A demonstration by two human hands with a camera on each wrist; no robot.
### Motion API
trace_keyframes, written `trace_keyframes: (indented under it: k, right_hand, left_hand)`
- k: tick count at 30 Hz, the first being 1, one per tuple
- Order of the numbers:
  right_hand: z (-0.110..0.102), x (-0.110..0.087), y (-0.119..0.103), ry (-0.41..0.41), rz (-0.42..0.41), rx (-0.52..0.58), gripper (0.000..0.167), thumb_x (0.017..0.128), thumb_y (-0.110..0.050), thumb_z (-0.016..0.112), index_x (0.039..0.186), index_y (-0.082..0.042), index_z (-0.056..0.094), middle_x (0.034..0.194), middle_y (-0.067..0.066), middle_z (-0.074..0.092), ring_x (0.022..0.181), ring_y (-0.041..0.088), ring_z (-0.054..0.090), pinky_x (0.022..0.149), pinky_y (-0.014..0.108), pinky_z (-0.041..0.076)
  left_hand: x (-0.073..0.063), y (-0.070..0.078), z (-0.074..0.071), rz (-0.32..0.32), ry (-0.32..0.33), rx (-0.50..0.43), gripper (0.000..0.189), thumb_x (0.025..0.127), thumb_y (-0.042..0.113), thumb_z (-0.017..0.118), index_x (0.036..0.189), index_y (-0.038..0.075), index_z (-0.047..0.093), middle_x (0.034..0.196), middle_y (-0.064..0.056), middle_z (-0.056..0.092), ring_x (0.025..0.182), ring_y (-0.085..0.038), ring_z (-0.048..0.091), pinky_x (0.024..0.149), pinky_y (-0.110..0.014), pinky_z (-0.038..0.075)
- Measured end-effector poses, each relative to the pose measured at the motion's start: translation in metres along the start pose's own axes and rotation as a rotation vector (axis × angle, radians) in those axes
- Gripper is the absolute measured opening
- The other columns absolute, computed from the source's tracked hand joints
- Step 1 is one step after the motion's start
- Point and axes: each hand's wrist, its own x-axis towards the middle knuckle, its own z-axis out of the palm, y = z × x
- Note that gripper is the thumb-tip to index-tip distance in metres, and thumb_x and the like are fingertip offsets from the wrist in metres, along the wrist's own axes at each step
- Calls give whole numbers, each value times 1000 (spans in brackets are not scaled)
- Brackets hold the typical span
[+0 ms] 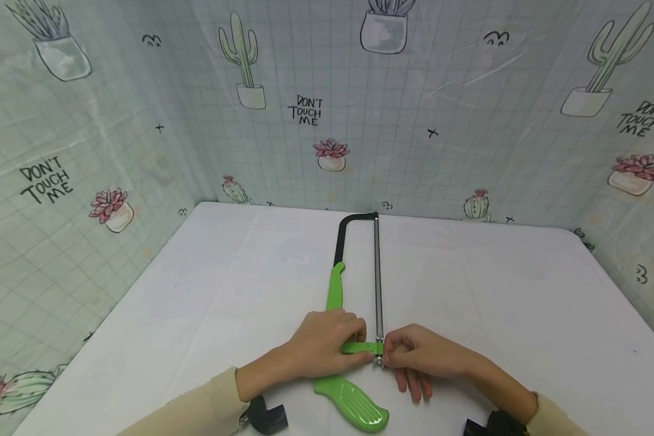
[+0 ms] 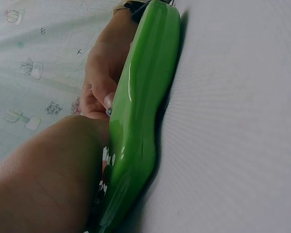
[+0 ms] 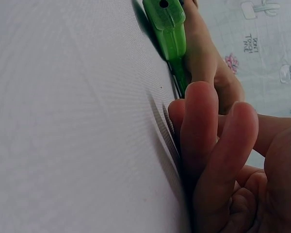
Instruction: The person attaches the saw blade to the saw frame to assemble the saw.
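A hacksaw (image 1: 354, 407) with a green handle and black front frame (image 1: 340, 239) lies flat on the white table, its blade (image 1: 378, 278) on the right side. My left hand (image 1: 327, 342) lies over the frame and grips the green crosspiece (image 1: 362, 347) between thumb and fingers. At the crosspiece's outer end, my right hand (image 1: 427, 351) pinches the small metal wing nut (image 1: 378, 361) with thumb and forefinger; its other fingers (image 3: 199, 131) hang loosely curled. The green handle (image 2: 145, 82) fills the middle of the left wrist view, hiding much of the grip.
The white table (image 1: 251, 272) stretches around the saw. A patterned cloth (image 1: 392, 121) with cactus prints hangs behind it and along both sides. Black straps (image 1: 269, 418) sit at both wrists.
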Motion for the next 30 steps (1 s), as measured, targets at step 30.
trace_keyframes:
  k: [30]
  right_hand:
    - [-2,-1,-5,-16,-8,34,21,105,-15,54,105,4,62,74,34,68,47,8,65,41,22,49]
  left_hand:
    - [2,-3,-1,-19,-3,-27,27,92,57,67,89,30,62,73,20,46,67,2,41,52,-19,30]
